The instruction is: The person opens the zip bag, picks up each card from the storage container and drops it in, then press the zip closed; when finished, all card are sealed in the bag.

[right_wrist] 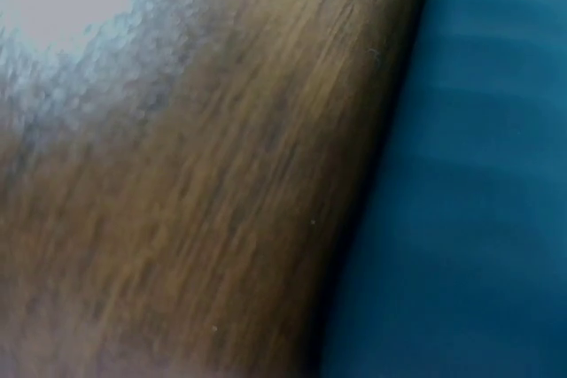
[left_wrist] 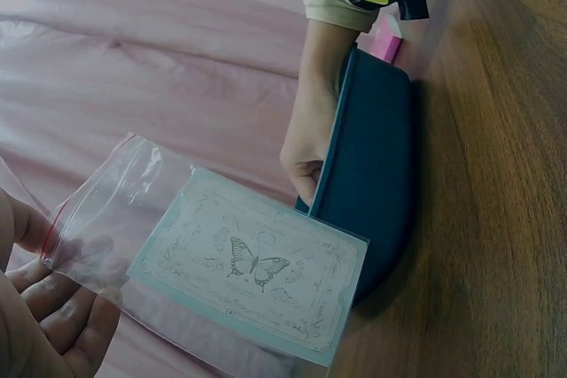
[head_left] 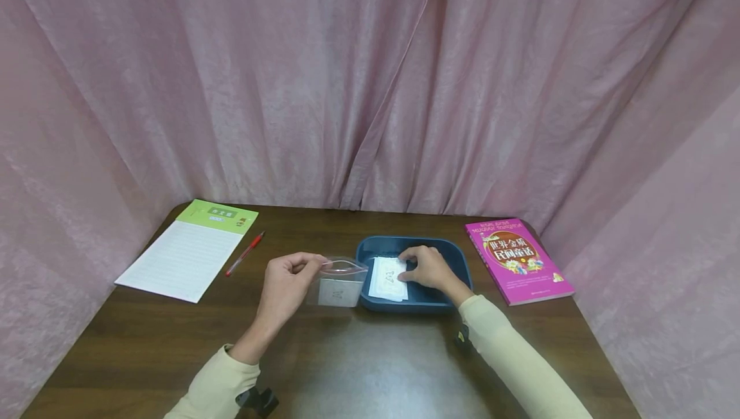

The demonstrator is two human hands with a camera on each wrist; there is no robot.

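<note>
In the head view, both sleeves run off the bottom edge. The left hand (head_left: 289,284) pinches the top corner of a clear bag (head_left: 347,272) between thumb and forefinger, its other fingers partly hidden behind. The bag hangs just left of a blue tray (head_left: 405,307), its mouth gaping a little; the card (head_left: 338,293) inside is pale, with a small dark figure. The right hand (head_left: 430,268) reaches into the tray, covering part of it; thumb and forefinger stand apart at the right edge of white cards (head_left: 386,277), and whether they grip any cannot be told. These cards lie overlapping in the tray's left part, the top one framed by a fine border.

In the left wrist view, the left hand is cut off by the left edge. The bag tilts, its red seal line by the fingers; the card shows a grey butterfly within ornate scrollwork. The tray's wall hides the right hand's fingertips and the tray's contents. Only a sliver of the pink book (left_wrist: 387,40) appears.

The right wrist view is blurred: table (right_wrist: 204,201), glare in one corner, and the tray's outer wall, cut off at right.
</note>
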